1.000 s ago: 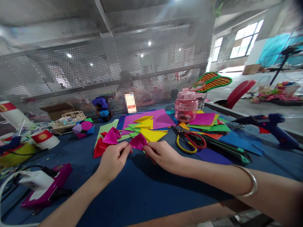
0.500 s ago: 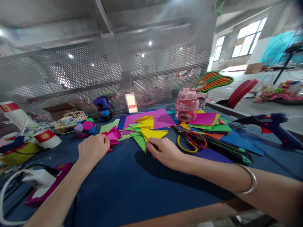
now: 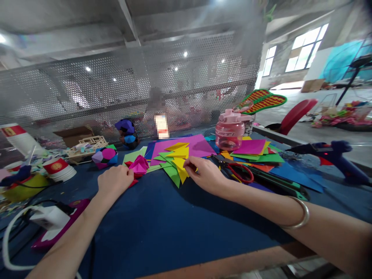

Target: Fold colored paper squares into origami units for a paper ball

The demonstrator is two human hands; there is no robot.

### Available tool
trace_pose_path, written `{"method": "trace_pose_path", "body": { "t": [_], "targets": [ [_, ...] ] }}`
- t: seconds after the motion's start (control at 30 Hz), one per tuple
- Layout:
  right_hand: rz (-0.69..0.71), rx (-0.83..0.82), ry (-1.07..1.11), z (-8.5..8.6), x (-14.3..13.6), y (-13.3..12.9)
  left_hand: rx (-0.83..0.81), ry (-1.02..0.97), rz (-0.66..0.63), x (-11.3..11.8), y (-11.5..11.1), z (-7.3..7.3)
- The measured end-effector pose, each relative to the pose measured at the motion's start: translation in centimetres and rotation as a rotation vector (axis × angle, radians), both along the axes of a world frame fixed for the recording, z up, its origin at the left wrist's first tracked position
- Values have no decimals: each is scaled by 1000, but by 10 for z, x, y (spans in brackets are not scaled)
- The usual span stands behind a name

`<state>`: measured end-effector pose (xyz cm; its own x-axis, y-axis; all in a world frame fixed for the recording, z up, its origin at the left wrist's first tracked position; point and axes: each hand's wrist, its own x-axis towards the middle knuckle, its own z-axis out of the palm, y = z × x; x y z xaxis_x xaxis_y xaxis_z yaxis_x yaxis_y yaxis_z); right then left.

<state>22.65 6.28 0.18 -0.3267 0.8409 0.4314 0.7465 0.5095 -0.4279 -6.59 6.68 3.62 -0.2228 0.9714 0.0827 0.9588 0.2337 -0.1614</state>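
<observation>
My left hand [image 3: 114, 180] is closed at the left of the table, its curled fingers on a pink and red folded paper piece [image 3: 138, 166]. Part of that piece is hidden behind the fingers. Near the middle, my right hand [image 3: 207, 173] has its thumb and forefinger pinched at the edge of a yellow folded paper piece [image 3: 182, 170], whose point faces me. Other yellow folds [image 3: 178, 147] lie just behind it. Green folded pieces [image 3: 171, 173] fan out to its left. Beneath these, farther back, is a flat purple sheet [image 3: 200, 145].
Right of my right hand lie scissors [image 3: 242, 173], a green and black cutter [image 3: 279, 184] and stacked coloured paper [image 3: 252, 147]. Behind stands a pink bottle [image 3: 229, 130]; a glue gun [image 3: 334, 151] is far right. Paper cups [image 3: 59, 170] and a power strip [image 3: 55, 228] are left.
My right hand has moved up and slightly right. The yellow piece beside it has turned, its point swinging from the right towards me. The pink and red piece has tilted slightly at my left hand.
</observation>
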Motion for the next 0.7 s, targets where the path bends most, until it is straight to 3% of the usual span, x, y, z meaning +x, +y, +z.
{"method": "trace_pose_path", "body": {
  "t": [0.27, 0.5, 0.7],
  "targets": [
    [-25, -16, -137, -7, 6, 8, 261, -93, -170, 19, -18, 8],
    [-30, -38, -229, -12, 8, 13, 319, -285, -447, 45, -32, -12],
    [-51, -20, -267, -12, 8, 14, 319, -499, -555, 52, -36, -19]
  ]
}}
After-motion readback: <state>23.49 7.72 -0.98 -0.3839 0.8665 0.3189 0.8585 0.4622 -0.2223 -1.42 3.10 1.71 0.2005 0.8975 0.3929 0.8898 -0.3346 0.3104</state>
